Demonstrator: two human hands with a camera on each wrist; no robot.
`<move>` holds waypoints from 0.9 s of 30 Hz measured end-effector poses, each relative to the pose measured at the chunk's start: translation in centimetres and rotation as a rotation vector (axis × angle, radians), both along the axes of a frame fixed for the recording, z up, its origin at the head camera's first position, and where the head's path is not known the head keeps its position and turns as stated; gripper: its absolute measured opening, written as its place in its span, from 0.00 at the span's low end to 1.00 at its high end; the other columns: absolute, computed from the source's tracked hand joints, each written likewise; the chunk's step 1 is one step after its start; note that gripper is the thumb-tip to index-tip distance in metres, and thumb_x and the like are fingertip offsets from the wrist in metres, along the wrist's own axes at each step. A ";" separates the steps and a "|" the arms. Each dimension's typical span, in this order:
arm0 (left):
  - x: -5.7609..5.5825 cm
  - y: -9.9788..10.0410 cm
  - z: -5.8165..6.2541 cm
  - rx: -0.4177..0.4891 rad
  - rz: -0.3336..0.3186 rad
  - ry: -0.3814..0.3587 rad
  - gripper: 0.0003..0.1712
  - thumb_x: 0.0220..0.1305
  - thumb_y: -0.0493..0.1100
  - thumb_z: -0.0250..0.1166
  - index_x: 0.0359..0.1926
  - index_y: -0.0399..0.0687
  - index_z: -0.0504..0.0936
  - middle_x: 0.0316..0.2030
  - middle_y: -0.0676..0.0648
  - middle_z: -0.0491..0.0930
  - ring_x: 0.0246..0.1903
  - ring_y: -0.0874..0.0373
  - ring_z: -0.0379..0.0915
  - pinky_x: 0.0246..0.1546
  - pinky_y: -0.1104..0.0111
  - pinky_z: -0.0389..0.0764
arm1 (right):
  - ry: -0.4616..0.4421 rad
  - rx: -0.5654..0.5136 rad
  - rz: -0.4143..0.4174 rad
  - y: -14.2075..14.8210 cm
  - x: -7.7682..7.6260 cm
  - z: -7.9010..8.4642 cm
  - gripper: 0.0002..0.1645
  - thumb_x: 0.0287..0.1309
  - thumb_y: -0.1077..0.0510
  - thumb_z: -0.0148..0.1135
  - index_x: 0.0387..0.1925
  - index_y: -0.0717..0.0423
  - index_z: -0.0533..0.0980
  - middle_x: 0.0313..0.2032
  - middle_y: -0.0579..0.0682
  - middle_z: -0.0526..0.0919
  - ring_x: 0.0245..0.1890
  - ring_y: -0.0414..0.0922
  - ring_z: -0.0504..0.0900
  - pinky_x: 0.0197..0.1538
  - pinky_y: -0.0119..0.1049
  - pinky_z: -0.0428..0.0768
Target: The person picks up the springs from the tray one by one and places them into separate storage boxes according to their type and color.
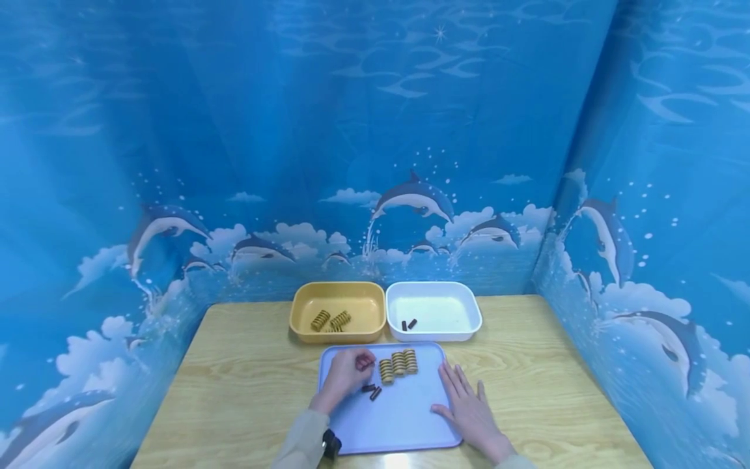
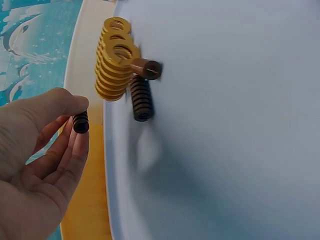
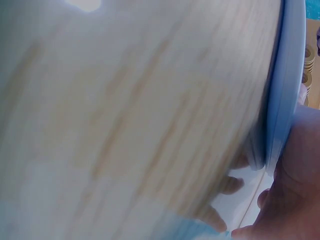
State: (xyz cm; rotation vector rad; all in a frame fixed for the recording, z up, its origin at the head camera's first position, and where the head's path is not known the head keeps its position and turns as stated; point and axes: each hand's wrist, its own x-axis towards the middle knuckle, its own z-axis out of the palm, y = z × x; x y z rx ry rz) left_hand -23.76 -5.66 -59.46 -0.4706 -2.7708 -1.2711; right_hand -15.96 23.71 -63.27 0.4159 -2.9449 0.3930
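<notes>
My left hand (image 1: 349,370) pinches a small dark brown coil spring (image 2: 80,122) between thumb and fingers, over the upper left part of the light blue tray (image 1: 404,423). Three larger yellow springs (image 1: 398,363) stand in a slanted row on the tray, just right of that hand. Two more small brown springs (image 1: 375,393) lie below it; the left wrist view shows one brown spring (image 2: 142,100) near the yellow ones. With fingers extended, my right hand (image 1: 471,410) rests at the tray's right edge, the thumb over the rim.
Behind the tray, a yellow bin (image 1: 299,312) holds several yellow springs (image 1: 340,320). Beside it, a white bin (image 1: 451,316) contains two small brown springs (image 1: 413,323). The wooden table (image 1: 234,378) backs onto a blue dolphin-print curtain (image 1: 293,163).
</notes>
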 end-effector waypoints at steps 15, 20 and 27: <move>-2.9 3.1 4.1 0.043 0.014 -0.060 0.12 0.54 0.32 0.73 0.40 0.47 0.87 0.33 0.55 0.85 0.34 0.64 0.80 0.39 0.71 0.84 | -0.013 -0.006 -0.001 0.1 -0.1 -0.1 0.50 0.62 0.34 0.61 0.75 0.58 0.61 0.76 0.55 0.60 0.74 0.61 0.59 0.65 0.78 0.56; -4.8 5.0 5.2 0.065 0.023 0.033 0.09 0.57 0.33 0.71 0.40 0.46 0.87 0.33 0.53 0.86 0.34 0.62 0.81 0.38 0.72 0.84 | -0.010 0.005 0.001 0.1 -0.2 -0.2 0.50 0.62 0.33 0.60 0.76 0.57 0.60 0.76 0.55 0.59 0.74 0.61 0.59 0.65 0.78 0.57; -7.7 7.5 6.3 0.088 0.023 0.067 0.04 0.62 0.35 0.70 0.39 0.43 0.87 0.32 0.50 0.86 0.33 0.59 0.82 0.37 0.69 0.85 | -0.013 0.022 -0.002 0.1 -0.2 0.0 0.50 0.62 0.32 0.58 0.75 0.57 0.61 0.76 0.54 0.60 0.74 0.60 0.60 0.65 0.77 0.59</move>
